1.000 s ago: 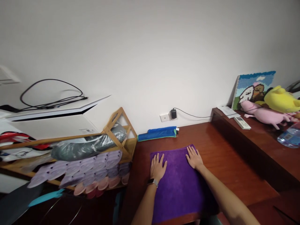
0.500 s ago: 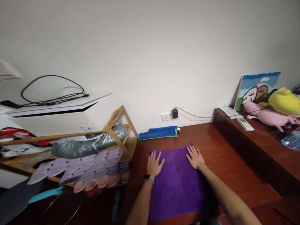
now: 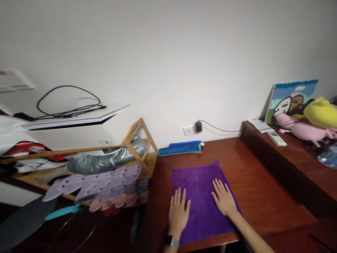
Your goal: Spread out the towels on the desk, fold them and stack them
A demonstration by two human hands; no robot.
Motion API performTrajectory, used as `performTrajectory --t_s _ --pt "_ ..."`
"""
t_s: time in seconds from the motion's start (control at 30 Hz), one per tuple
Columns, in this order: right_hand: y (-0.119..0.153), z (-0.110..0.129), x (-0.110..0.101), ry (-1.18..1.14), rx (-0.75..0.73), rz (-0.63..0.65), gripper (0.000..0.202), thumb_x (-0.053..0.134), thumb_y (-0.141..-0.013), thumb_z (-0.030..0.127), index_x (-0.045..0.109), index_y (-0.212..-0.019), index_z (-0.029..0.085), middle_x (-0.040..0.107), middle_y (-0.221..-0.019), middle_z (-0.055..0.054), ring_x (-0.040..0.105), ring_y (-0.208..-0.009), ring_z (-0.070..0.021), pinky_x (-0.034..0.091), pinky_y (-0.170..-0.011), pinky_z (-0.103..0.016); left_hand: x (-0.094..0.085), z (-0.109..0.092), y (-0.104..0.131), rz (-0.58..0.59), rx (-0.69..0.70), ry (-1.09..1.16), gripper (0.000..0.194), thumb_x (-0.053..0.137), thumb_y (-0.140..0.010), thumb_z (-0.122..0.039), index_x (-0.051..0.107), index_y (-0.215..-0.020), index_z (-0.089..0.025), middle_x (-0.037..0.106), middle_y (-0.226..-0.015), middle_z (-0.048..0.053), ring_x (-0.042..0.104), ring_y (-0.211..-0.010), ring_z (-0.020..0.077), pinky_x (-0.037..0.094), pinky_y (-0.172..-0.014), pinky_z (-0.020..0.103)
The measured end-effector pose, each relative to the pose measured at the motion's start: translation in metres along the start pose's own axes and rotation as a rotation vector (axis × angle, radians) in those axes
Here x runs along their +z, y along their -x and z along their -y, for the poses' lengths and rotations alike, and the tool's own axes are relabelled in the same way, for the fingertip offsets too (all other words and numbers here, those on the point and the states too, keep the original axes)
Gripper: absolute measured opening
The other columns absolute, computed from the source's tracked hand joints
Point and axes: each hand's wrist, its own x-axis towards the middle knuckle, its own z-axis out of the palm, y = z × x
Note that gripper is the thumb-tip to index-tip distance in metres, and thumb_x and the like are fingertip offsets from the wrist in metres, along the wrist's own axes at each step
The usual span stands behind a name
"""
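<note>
A purple cloth (image 3: 201, 203) lies spread out on the reddish-brown wooden table (image 3: 252, 175). My left hand (image 3: 179, 212), with a watch at the wrist, rests flat on the cloth's left edge, fingers spread. On the right part of the cloth lies my right hand (image 3: 223, 198), palm down with its fingers apart. Neither hand grips anything. Behind the cloth, against the wall, is a folded blue cloth (image 3: 180, 148) with green edging.
At the left, a wooden rack (image 3: 142, 154) holds purple and pink slippers (image 3: 113, 179), a wrapped grey bundle and a white box (image 3: 76, 135). The raised right shelf carries a remote (image 3: 277, 138), a pink plush toy (image 3: 302, 130), a picture and a bottle (image 3: 329, 156).
Both hands have slid down the purple cloth toward me, away from its far corners. The view has shifted slightly.
</note>
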Motion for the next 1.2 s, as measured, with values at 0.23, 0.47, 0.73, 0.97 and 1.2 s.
performTrajectory --t_s 0.23,0.47,0.73,0.97,1.2 --pt "0.013 0.002 -0.016 0.002 0.135 -0.083 0.069 0.021 -0.107 0.049 0.034 -0.163 0.011 0.032 -0.169 -0.013 0.025 -0.159 -0.0283 0.019 -0.13 -0.05 -0.026 -0.025 0.004 -0.109 0.064 -0.026 0.058 0.032 -0.108 -0.035 0.032 -0.164 -0.019 0.039 -0.168 0.012 0.034 -0.156 0.0276 0.033 -0.127 0.052" --pt "0.08 -0.011 0.001 -0.014 0.014 -0.058 0.066 0.023 -0.107 0.05 0.031 -0.165 0.019 0.03 -0.17 -0.006 0.026 -0.159 -0.0245 0.019 -0.13 -0.049 -0.021 -0.062 0.039 0.061 0.19 0.055 0.058 0.035 -0.108 -0.051 0.034 -0.163 -0.034 0.032 -0.171 0.005 0.031 -0.157 0.0273 0.032 -0.127 0.052" --pt "0.076 -0.031 -0.025 0.01 0.084 0.029 0.066 0.022 -0.107 0.046 0.026 -0.166 0.016 0.024 -0.172 -0.007 0.021 -0.16 -0.0232 0.016 -0.13 -0.05 -0.023 0.005 0.064 0.052 0.043 -0.022 0.065 0.027 -0.108 -0.053 0.035 -0.163 -0.02 0.031 -0.171 0.011 0.029 -0.158 0.0268 0.031 -0.127 0.049" --pt "0.08 -0.026 -0.022 -0.001 0.087 0.015 0.067 0.024 -0.106 0.045 0.027 -0.165 0.014 0.025 -0.172 -0.01 0.02 -0.16 -0.0242 0.017 -0.13 -0.05 -0.03 -0.002 0.067 0.089 0.053 -0.027 0.065 0.028 -0.108 -0.051 0.036 -0.163 -0.017 0.029 -0.171 0.013 0.028 -0.158 0.0269 0.03 -0.127 0.049" --pt "0.069 -0.047 -0.014 -0.018 -0.045 0.008 0.065 0.026 -0.106 0.046 0.029 -0.165 0.018 0.026 -0.172 -0.009 0.023 -0.16 -0.0248 0.019 -0.129 -0.051 -0.042 -0.014 0.087 0.097 0.004 -0.025 0.067 0.031 -0.106 -0.055 0.039 -0.162 -0.018 0.034 -0.17 0.013 0.032 -0.157 0.0287 0.033 -0.125 0.05"
